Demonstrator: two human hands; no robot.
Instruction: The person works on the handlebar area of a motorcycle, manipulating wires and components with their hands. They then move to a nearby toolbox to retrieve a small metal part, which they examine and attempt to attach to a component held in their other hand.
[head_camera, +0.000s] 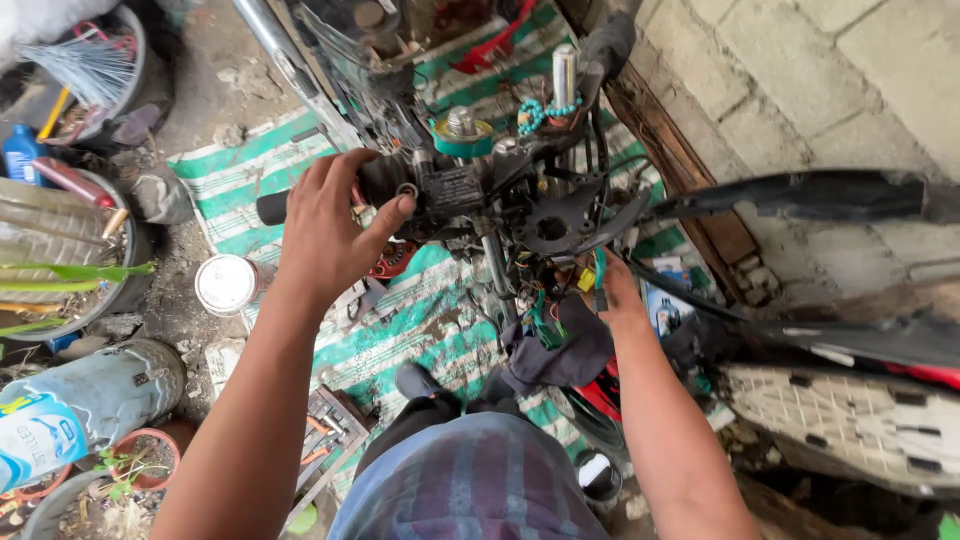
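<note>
A plaid-shirted torso (470, 480) fills the near edge, leaning over a stripped motorcycle front (490, 190) above a green striped mat (400, 330) that catches loose parts. The left hand (330, 225) curls around the handlebar (380, 185), seemingly steadying it; the right hand (615, 295) pinches wiring (545, 315) beneath, fingers closed. A small tin (227, 284) sits beside.

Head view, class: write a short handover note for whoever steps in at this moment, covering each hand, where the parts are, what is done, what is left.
Left hand: wrapped on the handlebar switch housing, thumb on its front.
Right hand: down in the wiring bundle, pinching a teal connector.
Motorcycle steering head is stripped, wires exposed; loose black fairing panel lies right.
Done: covers off.
Left: apparently the wiring; nothing is refitted yet.
</note>
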